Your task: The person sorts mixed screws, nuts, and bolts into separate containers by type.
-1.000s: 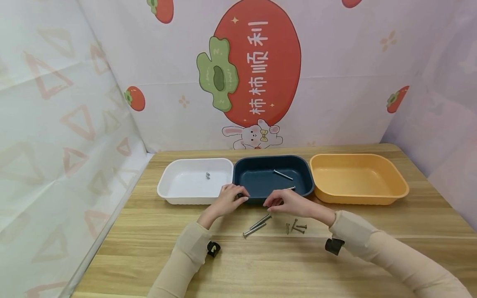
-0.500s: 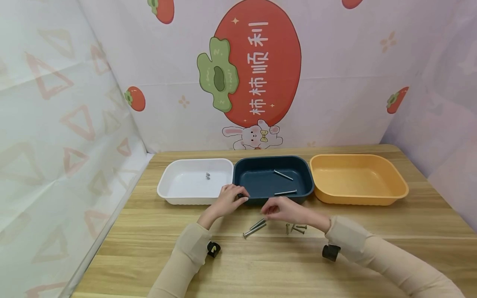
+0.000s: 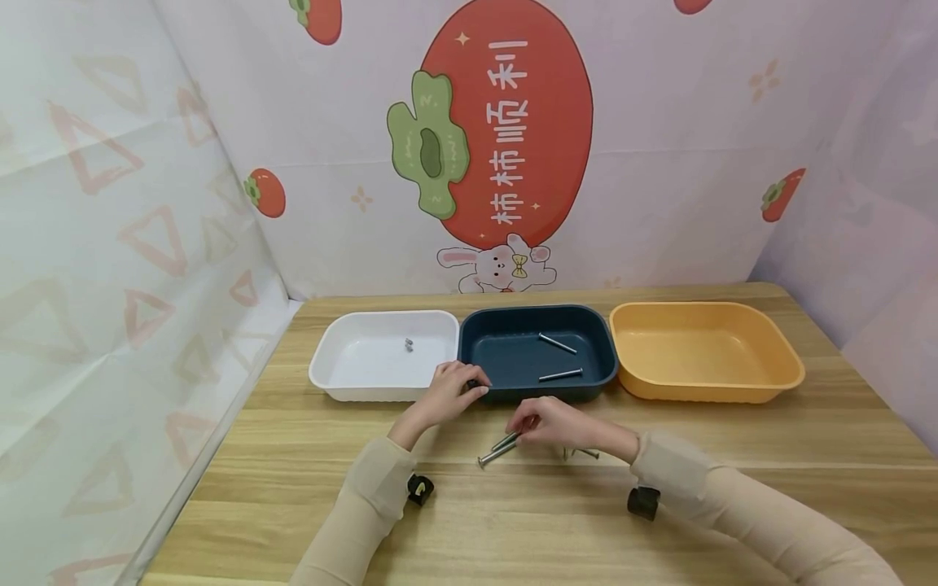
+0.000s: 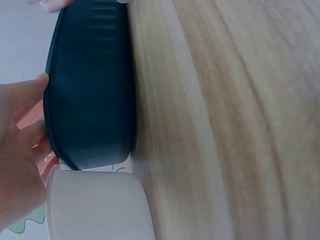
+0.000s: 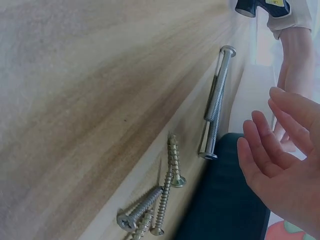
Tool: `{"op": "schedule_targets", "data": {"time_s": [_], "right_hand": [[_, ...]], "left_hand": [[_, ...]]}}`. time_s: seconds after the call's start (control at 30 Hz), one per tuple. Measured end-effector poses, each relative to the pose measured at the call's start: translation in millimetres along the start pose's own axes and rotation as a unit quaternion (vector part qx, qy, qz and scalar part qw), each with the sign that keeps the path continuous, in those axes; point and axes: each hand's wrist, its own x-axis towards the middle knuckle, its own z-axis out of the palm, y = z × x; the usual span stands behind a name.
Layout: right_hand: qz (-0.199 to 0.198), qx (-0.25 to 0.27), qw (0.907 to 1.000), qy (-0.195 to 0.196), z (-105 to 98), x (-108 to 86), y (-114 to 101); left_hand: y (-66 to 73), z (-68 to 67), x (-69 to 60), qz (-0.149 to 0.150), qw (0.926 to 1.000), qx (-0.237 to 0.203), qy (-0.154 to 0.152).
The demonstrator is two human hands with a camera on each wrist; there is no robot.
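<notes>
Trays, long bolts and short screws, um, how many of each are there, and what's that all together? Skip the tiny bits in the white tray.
Trays: 3 (white tray, dark blue tray, yellow tray)
Long bolts: 4 (2 loose on the table, 2 in the dark blue tray)
Short screws: 4
Total: 11

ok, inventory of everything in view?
table: 1, wood-brown, underneath
white bin: 1, white, left
dark blue bin: 1, dark blue, middle
yellow bin: 1, yellow, right
small pieces: apparently 2, grey, in white bin
long bolts: 2, silver, in dark blue bin
loose bolts: 2, silver, on table
screws: 4, brassy, on table
printed sheets: count unclear, pale, behind and beside
wrist cameras: 2, black, at wrists
left hand: 1, cream sleeve, gripping dark blue bin
right hand: 1, cream sleeve, near loose bolts
</notes>
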Motion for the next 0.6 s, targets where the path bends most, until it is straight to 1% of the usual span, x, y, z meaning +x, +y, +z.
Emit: {"op": "schedule_targets", "data": {"time_s": [0.2, 0.47, 0.6], "right_hand": [[0.000, 0.008, 0.9999, -0.014, 4.9, 1.2, 1.8], [0.004, 0.012, 0.9997, -0.022, 10.3, 2.5, 3.8], [0.000, 0.001, 0.9998, -0.021, 12.9, 3.0, 3.8]], "left_hand": [[1.1, -1.1, -0.2, 0.000, 1.0000, -0.001, -0.001], [0.8, -0.9, 0.4, -0.005, 1.0000, 0.003, -0.002], [0.9, -0.6, 0.1, -0.003, 1.0000, 0.003, -0.002]]}}
